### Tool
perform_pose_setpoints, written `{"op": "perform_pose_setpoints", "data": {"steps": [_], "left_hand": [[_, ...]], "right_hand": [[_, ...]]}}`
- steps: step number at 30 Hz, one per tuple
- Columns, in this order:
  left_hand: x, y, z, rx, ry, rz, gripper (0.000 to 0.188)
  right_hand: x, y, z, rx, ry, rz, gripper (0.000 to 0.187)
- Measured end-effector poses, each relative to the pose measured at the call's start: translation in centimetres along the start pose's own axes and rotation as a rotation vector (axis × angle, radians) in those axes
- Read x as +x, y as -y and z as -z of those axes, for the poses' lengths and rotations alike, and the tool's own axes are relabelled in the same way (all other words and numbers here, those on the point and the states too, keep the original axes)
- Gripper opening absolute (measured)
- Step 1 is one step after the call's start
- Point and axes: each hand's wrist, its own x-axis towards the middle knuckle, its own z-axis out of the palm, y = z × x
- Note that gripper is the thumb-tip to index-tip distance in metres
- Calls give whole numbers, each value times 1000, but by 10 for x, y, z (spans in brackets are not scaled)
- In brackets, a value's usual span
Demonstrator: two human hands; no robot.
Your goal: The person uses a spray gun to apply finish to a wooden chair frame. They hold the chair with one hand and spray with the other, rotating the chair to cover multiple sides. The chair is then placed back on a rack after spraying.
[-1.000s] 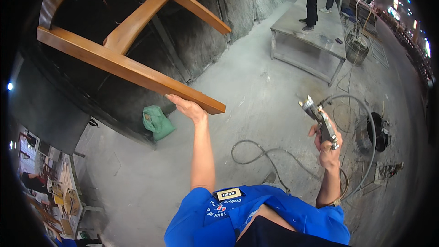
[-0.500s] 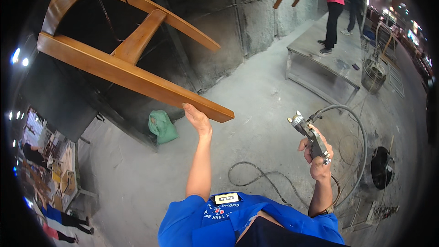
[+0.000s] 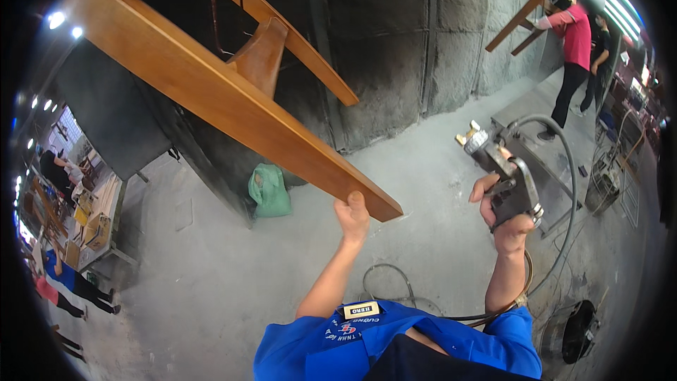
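Observation:
A brown, varnished wooden chair frame [image 3: 233,106] hangs from thin rods at the upper left, its long leg slanting down toward me. My left hand [image 3: 352,219] grips that leg near its lower end, thumb on the near face; the other fingers are mostly hidden behind the wood. To the right, apart from the frame, my right hand [image 3: 509,229] is wrapped around a dark metal spray gun [image 3: 513,194]. The gun's nozzle end points up and to the left, toward the back wall. A grey hose [image 3: 564,169] loops from the gun down past my right forearm.
A green sack [image 3: 269,192] sits on the floor by the dark wall. Hose coils [image 3: 386,268] lie before me. At the far right, a person in pink [image 3: 580,35] holds another wooden frame beside a platform [image 3: 525,109]. A black drum [image 3: 580,331] stands lower right; a workbench [image 3: 106,229] is left.
My left hand has gone from resting its fingers against the leg to gripping it. The leg's end has shifted right and down in view. The spray gun appears farther right.

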Motion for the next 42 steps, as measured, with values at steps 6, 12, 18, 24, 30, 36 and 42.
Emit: {"op": "perform_pose_setpoints", "data": {"steps": [6, 12, 18, 24, 30, 36, 42], "left_hand": [[18, 14, 20, 115, 180, 21, 57], [32, 21, 28, 212, 302, -31, 41], [38, 34, 25, 271, 314, -58, 35], [42, 41, 10, 295, 314, 7, 46], [43, 35, -23, 389, 400, 199, 50], [-41, 37, -12, 742, 644, 407, 54], [-169, 3, 6, 867, 921, 650, 65]], "right_hand": [[93, -15, -75, 67, 112, 149, 121], [156, -29, -130, 85, 183, 274, 121], [152, -48, -122, 91, 143, 174, 136], [107, -64, -63, 109, -9, 93, 131], [83, -63, 21, 110, -74, 136, 126], [31, -43, 105, 153, -143, 143, 137], [-26, -34, 165, 147, -216, -68, 144]]}}
